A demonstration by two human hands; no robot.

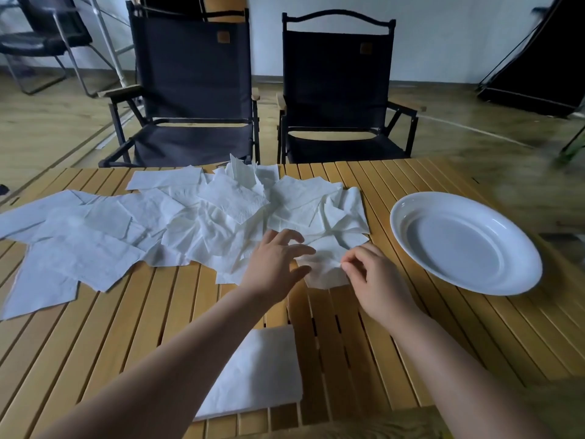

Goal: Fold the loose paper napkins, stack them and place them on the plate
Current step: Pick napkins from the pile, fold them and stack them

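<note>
Several loose white paper napkins (177, 223) lie spread and crumpled across the far half of the slatted wooden table (380, 343). My right hand (370, 277) pinches the edge of one crumpled napkin (326, 267) at the pile's near right corner. My left hand (273, 264) hovers over the same napkin with fingers spread and relaxed, holding nothing. A folded stack of napkins (262, 372) sits near me, partly hidden under my left forearm. The white oval plate (411, 217) stands on the right side of the table with nothing on it.
Two black folding chairs (193, 90) (338, 90) stand behind the table's far edge. Another dark chair (41, 42) is at the back left, and a dark panel (544, 58) leans at the back right. Bare slats run along the near left.
</note>
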